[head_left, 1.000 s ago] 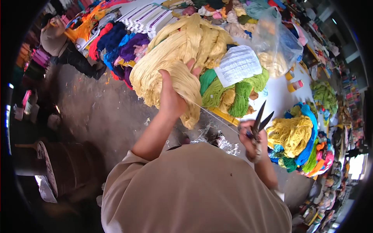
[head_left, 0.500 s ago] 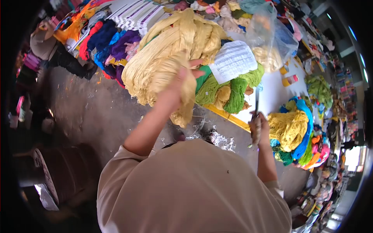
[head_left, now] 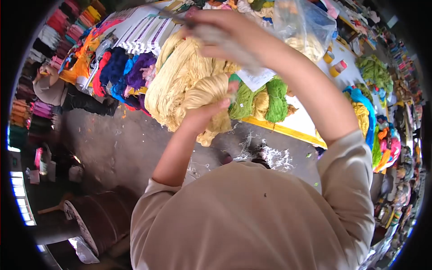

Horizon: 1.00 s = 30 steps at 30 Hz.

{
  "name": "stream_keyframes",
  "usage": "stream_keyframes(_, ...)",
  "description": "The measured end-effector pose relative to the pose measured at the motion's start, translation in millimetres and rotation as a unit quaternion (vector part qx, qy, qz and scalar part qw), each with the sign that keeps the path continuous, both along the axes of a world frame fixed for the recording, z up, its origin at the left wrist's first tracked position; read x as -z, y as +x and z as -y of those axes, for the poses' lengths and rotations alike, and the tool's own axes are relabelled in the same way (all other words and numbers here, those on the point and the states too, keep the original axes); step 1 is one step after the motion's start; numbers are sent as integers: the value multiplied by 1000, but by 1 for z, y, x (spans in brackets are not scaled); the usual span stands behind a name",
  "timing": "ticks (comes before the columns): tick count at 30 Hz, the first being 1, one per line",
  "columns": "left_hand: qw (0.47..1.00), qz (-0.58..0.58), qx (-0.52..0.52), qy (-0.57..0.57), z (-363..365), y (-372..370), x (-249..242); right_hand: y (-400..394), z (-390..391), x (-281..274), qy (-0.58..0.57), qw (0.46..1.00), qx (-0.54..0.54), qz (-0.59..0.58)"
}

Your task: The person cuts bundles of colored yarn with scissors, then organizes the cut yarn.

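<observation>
My left hand is closed around a bunched part of the cream yarn hank, which spreads over the table edge and hangs down in front. Above it, my right hand is raised across the pile, blurred by motion. It grips what looks like a knife, with a thin dark blade pointing to the far left and a pale, wrapped-looking handle. My right forearm partly hides a printed paper sheet. Green yarn hanks lie just right of my left hand.
The table's yellow edge runs along the front. Striped folded cloths and dark blue yarn lie to the left. A clear plastic bag stands at the back. White scraps litter the floor, and a large spool stands lower left.
My right hand has swung up and left with the knife, from beside the table's right part to above the cream yarn. My left hand has closed around the yarn bunch.
</observation>
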<state>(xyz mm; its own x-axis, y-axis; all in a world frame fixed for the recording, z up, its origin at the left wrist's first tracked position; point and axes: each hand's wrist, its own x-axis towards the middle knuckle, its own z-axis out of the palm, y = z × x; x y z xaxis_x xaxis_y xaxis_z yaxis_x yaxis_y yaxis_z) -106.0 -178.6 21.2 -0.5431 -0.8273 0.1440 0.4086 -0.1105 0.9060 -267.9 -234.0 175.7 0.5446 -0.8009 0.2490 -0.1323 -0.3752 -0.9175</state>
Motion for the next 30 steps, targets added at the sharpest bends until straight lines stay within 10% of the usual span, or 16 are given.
stream_keyframes(4,974,-51,-107,196,16,8,15,67,26,18,-245,956,74,-142)
stream_keyframes(6,952,-180,-145,199,20,23,7,62,44,57,-231,963,139,25)
stream_keyframes(8,923,-233,-230,200,27,43,-2,39,10,68,-83,962,244,89)
stream_keyframes(10,891,-278,-298,202,38,57,4,4,-29,99,161,978,131,17)
stream_keyframes(14,871,-286,-379,125,65,59,26,14,-129,163,529,840,-33,114)
stream_keyframes(19,891,-196,-406,52,21,14,1,42,-132,170,450,882,-15,138)
stream_keyframes(20,896,-192,-396,55,1,2,-8,39,-117,226,142,978,-65,137)
stream_keyframes(23,910,-152,-385,17,-40,1,1,32,-133,158,300,949,57,83)
stream_keyframes(29,951,-193,-239,38,-66,15,10,26,-150,177,101,986,131,-21)
stream_keyframes(30,953,-190,-233,40,-63,14,9,21,-149,167,204,976,81,-18)
